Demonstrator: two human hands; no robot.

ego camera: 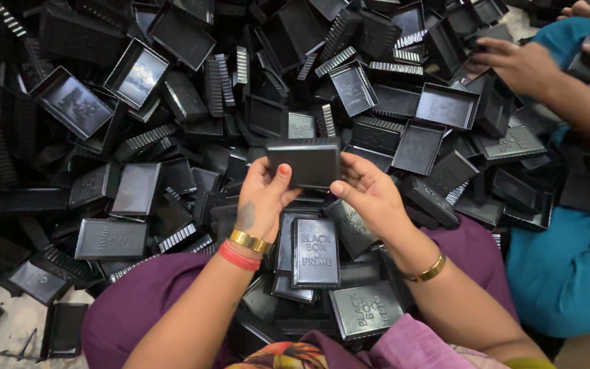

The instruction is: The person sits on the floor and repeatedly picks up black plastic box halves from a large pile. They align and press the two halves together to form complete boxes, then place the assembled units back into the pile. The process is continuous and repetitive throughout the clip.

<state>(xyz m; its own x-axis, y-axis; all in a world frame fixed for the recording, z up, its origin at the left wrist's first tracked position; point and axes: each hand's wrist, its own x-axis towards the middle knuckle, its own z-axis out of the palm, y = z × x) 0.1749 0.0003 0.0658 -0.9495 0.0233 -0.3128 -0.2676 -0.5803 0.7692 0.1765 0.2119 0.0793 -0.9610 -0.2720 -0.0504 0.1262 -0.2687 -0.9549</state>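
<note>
Left hand (262, 195) and right hand (370, 191), each grip clamped on an end of the black box (303, 162), hold it at 12 o'clock above the lap stack (315, 251); a fingertip-only hold could probably let it slip into the surrounding pile (172, 102).

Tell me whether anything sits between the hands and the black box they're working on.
Nothing visible does. The left hand and right hand already grip the black box at its two ends, fingers touching it, held above the pile of black trays.
</note>
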